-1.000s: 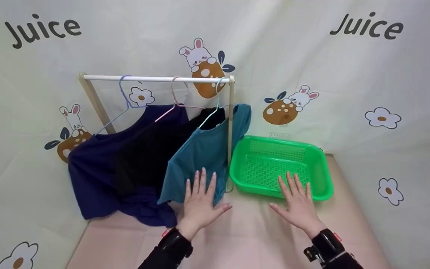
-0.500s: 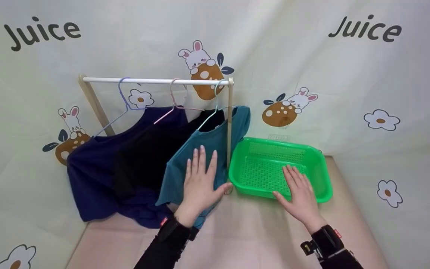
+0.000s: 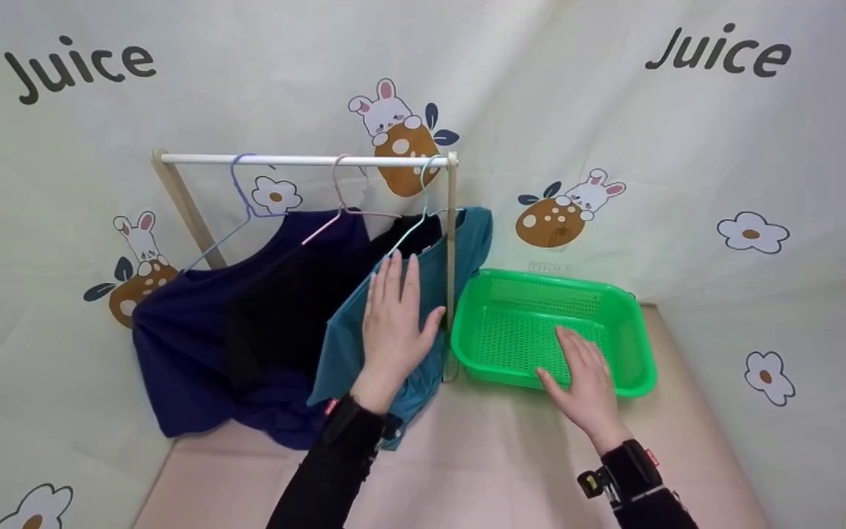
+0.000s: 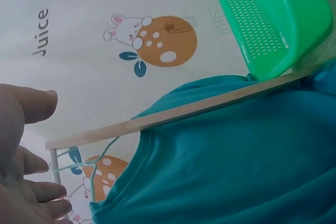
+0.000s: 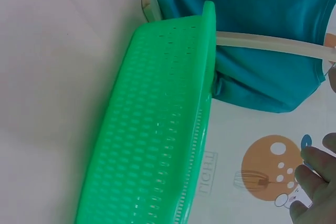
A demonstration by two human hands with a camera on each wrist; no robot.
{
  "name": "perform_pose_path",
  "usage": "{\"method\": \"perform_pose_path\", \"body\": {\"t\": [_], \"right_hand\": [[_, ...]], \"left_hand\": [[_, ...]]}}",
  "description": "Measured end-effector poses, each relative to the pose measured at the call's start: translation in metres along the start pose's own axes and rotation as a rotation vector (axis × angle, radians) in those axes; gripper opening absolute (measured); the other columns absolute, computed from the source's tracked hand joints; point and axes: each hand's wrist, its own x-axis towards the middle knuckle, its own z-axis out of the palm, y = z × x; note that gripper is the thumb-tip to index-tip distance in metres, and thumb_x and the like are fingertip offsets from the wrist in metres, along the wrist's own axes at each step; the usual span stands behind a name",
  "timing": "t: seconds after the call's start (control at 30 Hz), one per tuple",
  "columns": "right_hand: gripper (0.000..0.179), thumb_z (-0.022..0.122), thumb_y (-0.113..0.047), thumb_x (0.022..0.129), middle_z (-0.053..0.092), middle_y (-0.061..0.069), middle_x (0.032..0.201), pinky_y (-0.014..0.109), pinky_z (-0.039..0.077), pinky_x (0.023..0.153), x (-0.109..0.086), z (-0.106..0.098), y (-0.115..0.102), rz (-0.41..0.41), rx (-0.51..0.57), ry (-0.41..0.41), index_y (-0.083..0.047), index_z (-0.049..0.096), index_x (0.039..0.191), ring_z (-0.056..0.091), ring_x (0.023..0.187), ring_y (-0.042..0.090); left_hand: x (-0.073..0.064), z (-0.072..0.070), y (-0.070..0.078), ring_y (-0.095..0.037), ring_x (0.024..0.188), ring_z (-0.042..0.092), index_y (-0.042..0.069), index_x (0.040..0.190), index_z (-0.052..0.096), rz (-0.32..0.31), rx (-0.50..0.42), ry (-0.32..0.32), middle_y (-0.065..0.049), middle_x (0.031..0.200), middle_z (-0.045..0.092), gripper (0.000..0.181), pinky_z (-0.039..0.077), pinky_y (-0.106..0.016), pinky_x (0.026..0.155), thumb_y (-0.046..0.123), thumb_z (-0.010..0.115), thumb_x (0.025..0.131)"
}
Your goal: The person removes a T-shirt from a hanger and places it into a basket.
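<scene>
My left hand (image 3: 395, 327) is raised in front of a teal shirt (image 3: 342, 360), fingers straight and pointing up toward the mint hanger (image 3: 410, 234) that carries the shirt. In the left wrist view, daylight shows between the left hand (image 4: 23, 174) and the teal cloth (image 4: 210, 156), and the hand holds nothing. Over the front edge of a green plastic basket (image 3: 645, 353) hovers my right hand (image 3: 586, 386), with relaxed fingers and nothing in it. The right wrist view shows only some fingertips of the right hand (image 5: 317, 174), away from the basket wall (image 5: 142, 129).
A small clothes rack with a white rod (image 3: 283, 159) and wooden posts (image 3: 452, 272) stands left of the basket. Further along it hang a black garment (image 3: 276, 316) on a pink hanger (image 3: 341, 198) and a navy shirt (image 3: 181, 345) on a purple hanger (image 3: 245, 198).
My left hand has risen up the front of the teal shirt toward the hanger. The right hand has shifted slightly, its fingers drawing closer together. The basket stays put.
</scene>
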Motion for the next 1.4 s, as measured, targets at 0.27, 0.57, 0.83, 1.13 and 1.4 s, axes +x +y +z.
{"method": "perform_pose_path", "body": {"t": [0.27, 0.57, 0.83, 1.13, 1.4], "right_hand": [[0.075, 0.075, -0.025, 0.086, 0.050, 0.026, 0.140, 0.060, 0.025, 0.109, -0.005, 0.016, -0.001, 0.042, 0.047, -0.022, 0.003, 0.041, 0.146, 0.043, 0.130, 0.046], [0.074, 0.074, -0.028, 0.087, 0.049, 0.026, 0.141, 0.057, 0.023, 0.112, -0.007, 0.031, -0.012, 0.057, 0.069, -0.088, 0.003, 0.042, 0.146, 0.042, 0.132, 0.045], [0.073, 0.072, -0.033, 0.088, 0.049, 0.025, 0.142, 0.057, 0.025, 0.111, -0.010, 0.049, -0.025, 0.036, 0.083, -0.121, 0.002, 0.042, 0.146, 0.044, 0.131, 0.044], [0.072, 0.071, -0.034, 0.088, 0.050, 0.024, 0.141, 0.057, 0.026, 0.111, -0.011, 0.059, -0.035, -0.002, 0.094, -0.135, 0.001, 0.044, 0.145, 0.045, 0.131, 0.042], [0.070, 0.072, -0.032, 0.088, 0.051, 0.024, 0.140, 0.058, 0.028, 0.109, -0.010, 0.060, -0.036, -0.006, 0.098, -0.144, 0.002, 0.046, 0.143, 0.046, 0.130, 0.042]], "left_hand": [[0.017, 0.000, -0.008, -0.037, 0.144, 0.029, -0.002, 0.148, 0.038, -0.067, -0.005, 0.029, -0.024, 0.153, 0.035, 0.068, 0.016, -0.049, 0.118, 0.029, 0.066, 0.095], [0.053, -0.002, -0.005, -0.039, 0.136, 0.040, -0.005, 0.144, 0.043, -0.094, -0.028, -0.014, -0.026, 0.145, 0.044, 0.060, 0.024, -0.048, 0.115, 0.023, 0.065, 0.096], [0.076, 0.000, -0.002, -0.037, 0.130, 0.047, -0.005, 0.143, 0.045, -0.177, -0.054, -0.102, -0.025, 0.143, 0.048, 0.058, 0.035, -0.047, 0.109, 0.024, 0.064, 0.097], [0.092, 0.003, -0.004, -0.039, 0.118, 0.054, -0.003, 0.141, 0.049, -0.297, -0.148, -0.199, -0.025, 0.130, 0.057, 0.051, 0.041, -0.046, 0.102, 0.025, 0.060, 0.099], [0.098, -0.008, -0.010, -0.038, 0.108, 0.052, -0.002, 0.135, 0.056, -0.391, -0.211, -0.122, -0.025, 0.120, 0.057, 0.044, 0.043, -0.047, 0.090, 0.025, 0.058, 0.100]]}}
